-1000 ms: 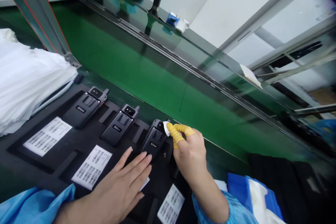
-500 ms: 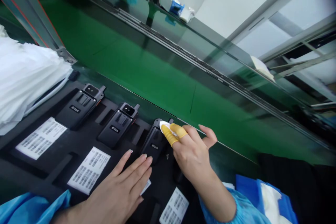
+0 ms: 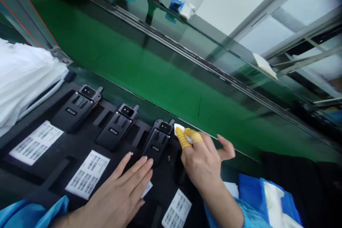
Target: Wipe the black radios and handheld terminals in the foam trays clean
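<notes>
In the head view, a black handheld radio (image 3: 159, 138) marked "Riton" lies back up in the black foam tray (image 3: 57, 149). My left hand (image 3: 120, 190) is flat with fingers stretched out, its fingertips on the radio's lower end. Just right of the radio's camera end, my right hand (image 3: 204, 156) pinches a small white wipe (image 3: 179, 128). Yellow finger cots (image 3: 184, 139) cover two of its fingers. Two more radios, a middle one (image 3: 117, 127) and a left one (image 3: 76, 108), lie in a row beside it. White barcode labels (image 3: 88, 175) rest on the tray; one is partly under my left hand.
A pile of white sheets or bags (image 3: 24, 78) stands at the left. Beyond the tray runs a green conveyor belt (image 3: 128, 67) with metal rails. Blue and white packets (image 3: 267, 199) lie at the lower right, near dark material (image 3: 291, 174). Small packets (image 3: 183, 8) sit across the line.
My right hand has moved right with the wipe, off the radio's top, so its camera window now shows. My left hand stays at the radio's lower end. The view has shifted slightly.
</notes>
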Available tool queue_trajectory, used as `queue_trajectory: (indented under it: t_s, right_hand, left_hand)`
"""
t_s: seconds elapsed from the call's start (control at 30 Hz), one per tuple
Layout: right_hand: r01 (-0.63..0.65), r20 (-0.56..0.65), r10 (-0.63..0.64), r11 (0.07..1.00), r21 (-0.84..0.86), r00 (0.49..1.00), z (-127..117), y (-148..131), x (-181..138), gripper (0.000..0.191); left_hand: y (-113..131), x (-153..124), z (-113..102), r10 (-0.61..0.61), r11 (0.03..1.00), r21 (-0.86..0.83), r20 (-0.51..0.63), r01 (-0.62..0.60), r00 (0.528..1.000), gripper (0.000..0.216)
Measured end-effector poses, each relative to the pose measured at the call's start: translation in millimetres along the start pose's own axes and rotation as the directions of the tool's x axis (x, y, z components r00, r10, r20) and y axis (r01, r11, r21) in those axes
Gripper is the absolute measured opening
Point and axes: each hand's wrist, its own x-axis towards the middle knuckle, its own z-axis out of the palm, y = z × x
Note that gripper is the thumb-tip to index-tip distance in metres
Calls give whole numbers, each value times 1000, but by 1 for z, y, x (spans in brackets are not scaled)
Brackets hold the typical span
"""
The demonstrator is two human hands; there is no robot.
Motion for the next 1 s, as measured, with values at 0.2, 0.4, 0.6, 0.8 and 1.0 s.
queue_trajectory:
  t_s: [0.2, 0.4, 0.6, 0.8, 1.0]
  right_hand:
    - [105, -36, -107, 993, -45, 994, -4, -9, 19, 26]
    - [236, -10, -237, 971, -46, 971, 0, -24, 33, 28]
    - [184, -19, -188, 975, -124, 982, -1, -30, 36, 27]
    - [152, 35, -149, 980, -129, 988, -5, -30, 33, 26]
    - [138, 40, -135, 983, -122, 990, -6, -26, 26, 27]
  left_hand:
    - [-1, 1, 0, 12, 1000, 11, 5, -12, 1000, 41]
    - [-2, -1, 2, 21, 1000, 6, 31, -21, 999, 44]
    - [-1, -3, 2, 19, 1000, -7, 37, -18, 999, 43]
    - [0, -1, 3, 6, 1000, -21, 19, -6, 1000, 41]
    - [0, -1, 5, 6, 1000, -17, 14, -6, 1000, 41]
